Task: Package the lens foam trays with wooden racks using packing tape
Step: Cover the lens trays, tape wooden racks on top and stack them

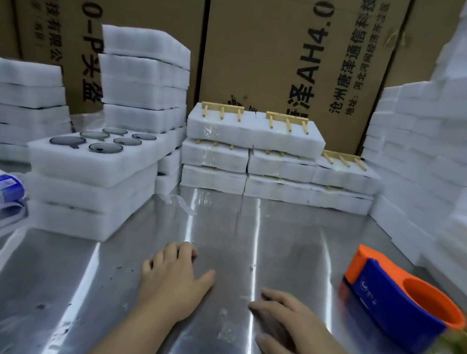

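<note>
1. Your left hand (174,279) and right hand (291,333) rest relaxed on the table (250,229), holding nothing.
2. The tape dispenser (397,304) sits right of your right hand, untouched.
3. The lens foam tray (95,152) tops a stack beyond your left hand.

A shiny metal surface (278,232) fills the lower part of the view. It looks like brushed steel, scuffed and speckled with small dark marks. Long, pale streaks of overhead light run along it from near to far. Behind it, tall brown cardboard cartons (267,51) stand side by side and close off the back like a wall, printed with large black Chinese characters and "AH4.0" turned sideways. A dark vertical seam (205,31) separates two of them. The light is cool and even.
</note>
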